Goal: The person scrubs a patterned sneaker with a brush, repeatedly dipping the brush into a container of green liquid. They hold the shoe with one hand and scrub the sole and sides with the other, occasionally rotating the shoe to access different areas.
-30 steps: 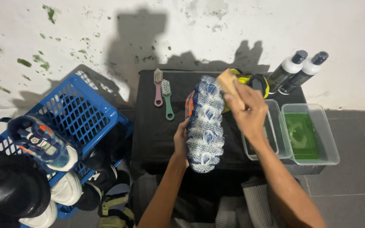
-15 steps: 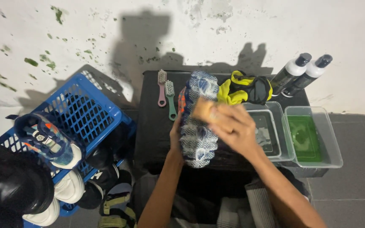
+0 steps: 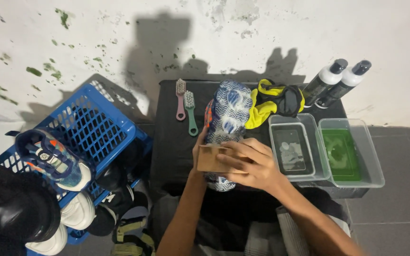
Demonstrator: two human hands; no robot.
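- Scrubbing step in hand, by my judgement: my right hand (image 3: pixel 257 166) is closed around a tan wooden block-shaped brush (image 3: pixel 213 159), pressed flat on the blue-and-white patterned sole of an upturned sneaker (image 3: pixel 228 118).
- My left hand (image 3: pixel 200 147) is mostly hidden behind the brush and shoe; it seems to grip the sneaker's side from beneath, thumb edge showing. Holding, not open.
- Sneaker lies sole-up, lengthwise away from me, on the black cloth-covered low table (image 3: pixel 172 137), about mid-table.
- Next move, as I judge it, calls for keeping the left grip firm so the shoe doesn't roll while the brush works across the tread.
- Right of the shoe: clear plastic tub with greyish water (image 3: pixel 293 151), touching a second clear tub holding green liquid (image 3: pixel 352 151).
- Left, off the table: blue plastic lattice crate (image 3: pixel 96 128) with a navy-orange sneaker (image 3: pixel 53 161) perched on its rim, more shoes below.
- Further back: pink long-handled brush (image 3: pixel 181 99) and green long-handled brush (image 3: pixel 191 114) side by side; yellow-and-black crumpled cloth (image 3: pixel 274 102) just beside the shoe's toe.
- Farthest: two white bottles with dark caps (image 3: pixel 338 83) leaning at the stained white wall (image 3: pixel 262 33).
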